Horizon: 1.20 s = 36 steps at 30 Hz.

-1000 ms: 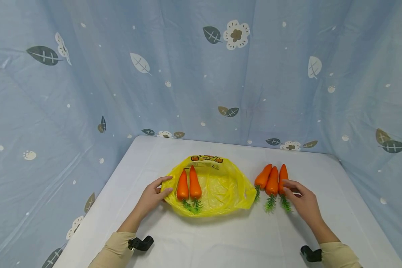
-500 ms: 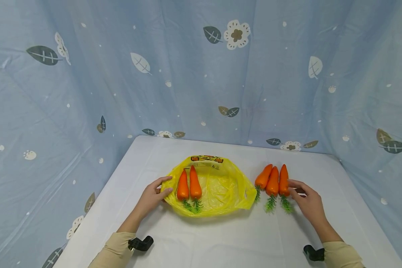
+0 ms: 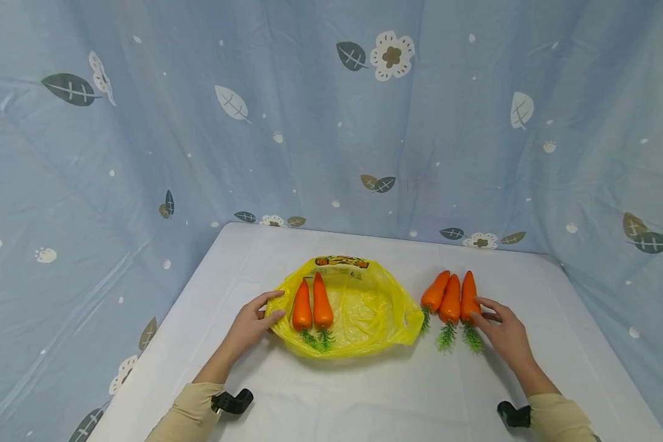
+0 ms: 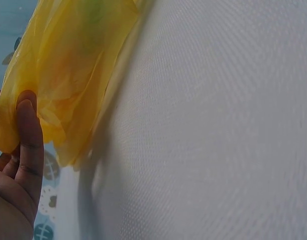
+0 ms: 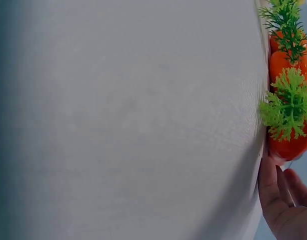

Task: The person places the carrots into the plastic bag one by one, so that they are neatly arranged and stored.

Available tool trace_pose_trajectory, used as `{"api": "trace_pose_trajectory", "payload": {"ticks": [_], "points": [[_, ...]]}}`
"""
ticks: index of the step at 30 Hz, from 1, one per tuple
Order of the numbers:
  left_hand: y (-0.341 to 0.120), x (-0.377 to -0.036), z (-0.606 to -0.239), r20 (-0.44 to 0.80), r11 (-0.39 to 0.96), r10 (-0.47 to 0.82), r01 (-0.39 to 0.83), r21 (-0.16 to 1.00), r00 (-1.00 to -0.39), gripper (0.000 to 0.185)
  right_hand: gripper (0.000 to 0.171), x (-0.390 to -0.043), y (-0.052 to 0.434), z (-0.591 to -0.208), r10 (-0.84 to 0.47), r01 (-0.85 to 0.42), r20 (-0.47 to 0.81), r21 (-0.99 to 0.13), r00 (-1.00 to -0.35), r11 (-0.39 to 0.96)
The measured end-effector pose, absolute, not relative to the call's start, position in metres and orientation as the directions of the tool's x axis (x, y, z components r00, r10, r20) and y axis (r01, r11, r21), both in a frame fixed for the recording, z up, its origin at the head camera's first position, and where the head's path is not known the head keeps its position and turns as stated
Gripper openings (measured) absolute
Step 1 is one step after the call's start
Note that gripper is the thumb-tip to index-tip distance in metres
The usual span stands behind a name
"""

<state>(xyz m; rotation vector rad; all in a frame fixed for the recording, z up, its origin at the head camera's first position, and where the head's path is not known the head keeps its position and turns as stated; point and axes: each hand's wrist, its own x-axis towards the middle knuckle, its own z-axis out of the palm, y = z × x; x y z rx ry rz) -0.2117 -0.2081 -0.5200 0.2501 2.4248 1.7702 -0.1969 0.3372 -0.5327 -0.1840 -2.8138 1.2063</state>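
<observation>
My left hand (image 3: 247, 326) pinches the left rim of a yellow plastic bag (image 3: 367, 313), thumb on one side of the film and fingers on the other. In the bag's mouth two orange carrots with green tops lie side by side, a left carrot (image 3: 301, 308) and a right carrot (image 3: 323, 306). Three more lie right of the bag. At the outermost carrot (image 3: 469, 294), my right hand (image 3: 505, 331) has its fingertips against or very close to the right side, not around it. The right wrist view shows its leafy top (image 5: 292, 105) just beyond my fingers.
Left of that outermost carrot are a middle carrot (image 3: 450, 299) and a slanted carrot (image 3: 435, 292), whose leaves come near the bag's right handle. A white cloth (image 3: 376, 393) covers the table. Blue patterned curtains (image 3: 309, 123) stand behind and at the sides.
My right hand draws slightly right, off the outermost carrot, then comes back left to its side. The left hand, bag and carrots keep their places.
</observation>
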Motion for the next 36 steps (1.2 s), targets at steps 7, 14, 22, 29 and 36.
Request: {"api": "trace_pose_trajectory", "payload": {"ticks": [7,14,22,29,36], "points": [[-0.209,-0.212,-0.519,-0.003,0.304,0.213,0.063,0.95,-0.977,0.052,0.063,-0.2,0.336,-0.531,0.117,0.091,-0.015,-0.723,-0.993,0.685],[-0.209,-0.212,-0.521,0.004,0.306,0.212,0.071,0.949,-0.977,0.052,0.067,-0.203,0.337,-0.528,0.084,0.106,-0.066,-0.71,-0.994,0.696],[-0.21,-0.211,-0.521,0.006,0.31,0.214,0.073,0.948,-0.977,0.052,0.064,-0.201,0.336,-0.526,0.085,0.119,-0.083,-0.689,-0.993,0.715],[-0.207,-0.209,-0.52,-0.005,0.317,0.203,0.061,0.946,-0.979,0.051,0.065,-0.194,0.337,-0.528,0.114,0.142,-0.086,-0.679,-0.99,0.72],[-0.206,-0.208,-0.519,-0.007,0.344,0.182,0.058,0.937,-0.983,0.049,0.065,-0.181,0.342,-0.528,0.119,0.137,-0.072,-0.674,-0.99,0.726]]}}
